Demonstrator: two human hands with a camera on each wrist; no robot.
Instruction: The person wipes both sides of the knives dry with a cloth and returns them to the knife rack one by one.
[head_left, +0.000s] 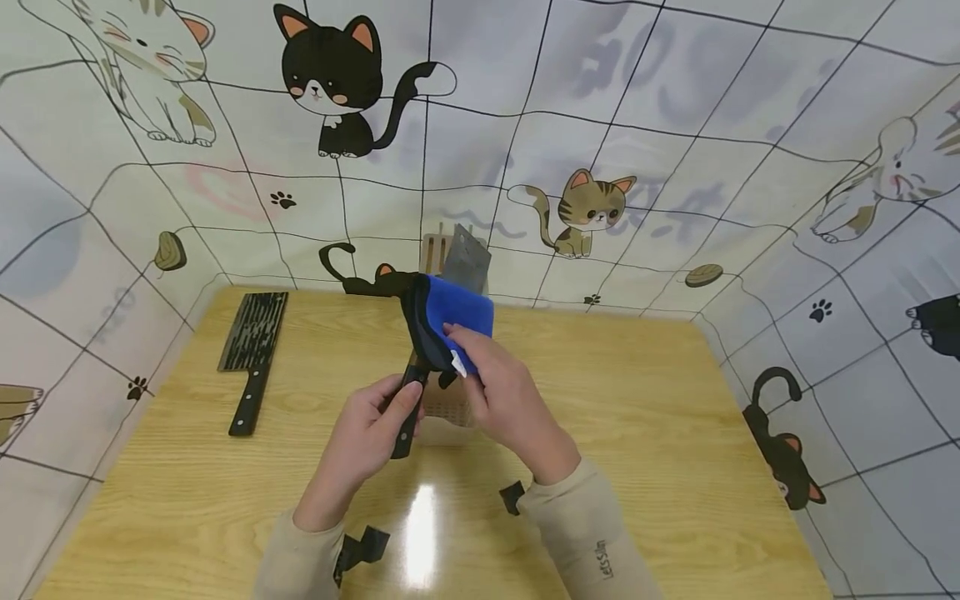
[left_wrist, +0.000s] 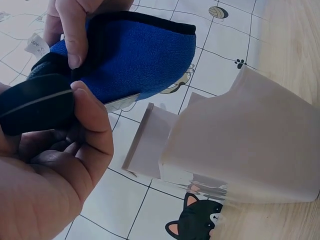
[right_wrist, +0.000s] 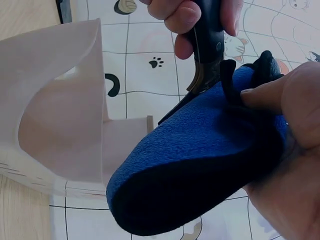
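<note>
My left hand (head_left: 375, 425) grips the black riveted handle (right_wrist: 209, 30) of a knife. Its grey blade (head_left: 467, 260) shows above a blue cloth (head_left: 461, 312) with black edging, which hides the rest of it. With my right hand (head_left: 506, 400), I hold the cloth against the blade, thumb on the near side and fingers over the top. A small white tag (left_wrist: 37, 46) sticks out from the cloth. Just behind both hands stands a pale holder (left_wrist: 240, 140), partly hidden by them in the head view.
A cleaver (head_left: 255, 350) with a dark patterned blade and black handle lies at the left of the wooden table (head_left: 630, 400). A cat-printed sheet (head_left: 495, 142) with grid lines surrounds the table at the back and sides.
</note>
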